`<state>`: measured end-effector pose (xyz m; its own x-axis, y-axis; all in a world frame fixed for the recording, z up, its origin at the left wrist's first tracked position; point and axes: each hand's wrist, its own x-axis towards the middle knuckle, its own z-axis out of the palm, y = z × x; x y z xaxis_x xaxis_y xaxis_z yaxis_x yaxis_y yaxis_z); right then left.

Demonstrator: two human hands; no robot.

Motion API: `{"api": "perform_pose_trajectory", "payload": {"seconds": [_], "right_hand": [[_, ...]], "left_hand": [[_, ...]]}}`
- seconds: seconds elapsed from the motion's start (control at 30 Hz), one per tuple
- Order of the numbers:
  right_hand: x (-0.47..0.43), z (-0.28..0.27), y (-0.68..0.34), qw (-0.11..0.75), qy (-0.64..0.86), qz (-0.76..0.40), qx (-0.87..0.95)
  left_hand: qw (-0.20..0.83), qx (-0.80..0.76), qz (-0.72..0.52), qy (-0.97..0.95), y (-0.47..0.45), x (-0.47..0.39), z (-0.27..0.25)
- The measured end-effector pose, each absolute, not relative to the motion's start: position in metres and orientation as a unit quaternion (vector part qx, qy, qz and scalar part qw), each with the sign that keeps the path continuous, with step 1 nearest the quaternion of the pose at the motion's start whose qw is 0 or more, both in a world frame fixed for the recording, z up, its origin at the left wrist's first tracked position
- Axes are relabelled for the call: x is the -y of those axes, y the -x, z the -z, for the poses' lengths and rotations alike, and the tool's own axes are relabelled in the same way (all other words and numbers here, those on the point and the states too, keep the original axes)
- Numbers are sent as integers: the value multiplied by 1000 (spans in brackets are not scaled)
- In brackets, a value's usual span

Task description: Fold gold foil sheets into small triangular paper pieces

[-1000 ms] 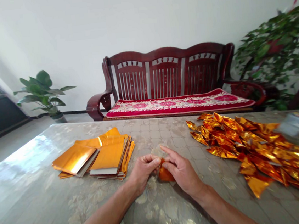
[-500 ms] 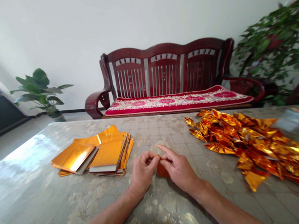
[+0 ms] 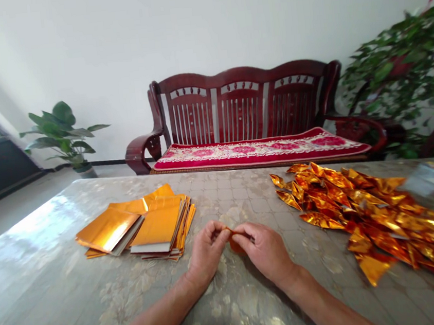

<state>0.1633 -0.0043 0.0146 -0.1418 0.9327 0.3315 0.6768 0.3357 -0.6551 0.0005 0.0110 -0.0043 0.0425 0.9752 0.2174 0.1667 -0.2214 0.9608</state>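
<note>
Between my two hands is a small piece of orange-gold foil paper [image 3: 238,245], mostly covered by my fingers. My left hand [image 3: 209,248] pinches its near-left edge between thumb and forefinger. My right hand [image 3: 265,248] grips the other side in a similar pinch, with its fingers curled in. Left of my hands lies a stack of flat gold foil sheets [image 3: 155,223], with grey-white undersides showing at the edges. To the right, a heap of folded, shiny gold foil pieces [image 3: 377,207] spreads toward the table's right side.
A patterned cover lies over the table [image 3: 139,305]. Past its far edge stands a dark red wooden bench [image 3: 241,113] with a red floral cushion [image 3: 258,149]. A clear plastic bag [image 3: 430,179] lies at the far right. Potted plants [image 3: 62,129] stand at both sides.
My right forefinger, stretched out before, has curled down onto the foil paper. My fingertips have moved slightly apart along it. The view has tilted slightly.
</note>
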Motion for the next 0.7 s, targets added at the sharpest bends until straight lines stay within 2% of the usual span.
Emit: {"api": "perform_pose_trajectory", "payload": {"seconds": [0.13, 0.3, 0.47, 0.7], "right_hand": [[-2, -9, -165, 431, 559, -235, 668], [-7, -6, -166, 501, 563, -301, 584], [-9, -10, -166, 542, 559, -331, 533], [-12, -9, -167, 578, 535, -385, 480]], "left_hand": [[408, -475, -572, -530, 3, -16, 3], [453, -442, -599, -490, 5, -19, 8], [488, -414, -599, -481, 3, -21, 7], [466, -482, -546, -503, 5, -17, 2]]}}
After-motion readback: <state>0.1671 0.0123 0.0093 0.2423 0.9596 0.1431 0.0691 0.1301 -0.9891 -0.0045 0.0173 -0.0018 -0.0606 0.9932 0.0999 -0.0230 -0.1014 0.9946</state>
